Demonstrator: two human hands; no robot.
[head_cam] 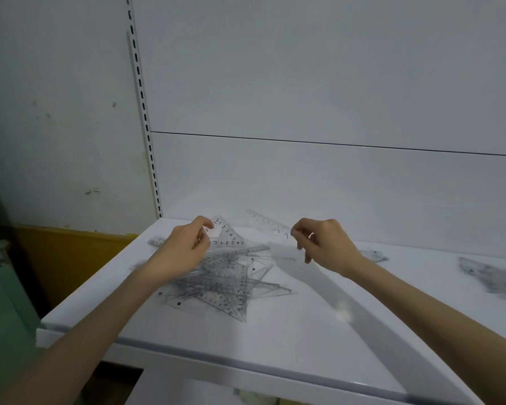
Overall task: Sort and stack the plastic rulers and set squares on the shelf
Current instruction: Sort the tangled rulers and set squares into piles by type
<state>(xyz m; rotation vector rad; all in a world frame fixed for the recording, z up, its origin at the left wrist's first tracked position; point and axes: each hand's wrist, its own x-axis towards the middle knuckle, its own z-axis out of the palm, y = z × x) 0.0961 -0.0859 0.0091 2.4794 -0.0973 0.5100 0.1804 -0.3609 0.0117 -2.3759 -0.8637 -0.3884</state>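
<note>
- Head view: I log a loose pile of clear rulers and set squares (225, 285) lying flat on the white shelf (275, 340), in its left half, with the pieces crossed at all angles.
- At 12 o'clock of the pile, a set square (228, 234) with printed numerals is tilted up off the heap. The left hand (184, 248) pinches its corner between thumb and curled fingers.
- At 1 o'clock of the pile, a straight ruler (268, 223) is raised, its far end pointing to 10 o'clock. The right hand (326, 244) has its fingers curled, with the fingertips pinching the ruler's near end; motion blur softens the contact.
- At 3 o'clock, well apart from the pile, a blurred second heap (491, 277) of clear pieces rests on the shelf. I cannot tell which kinds it holds.
- A stray clear piece (374, 255) shows on the shelf just beyond the right wrist.
- Behind the shelf stands a white back panel (304, 83), with a slotted upright (143, 106) at 11 o'clock.
- A green door (0, 287) stands at 9 o'clock of the shelf.
</note>
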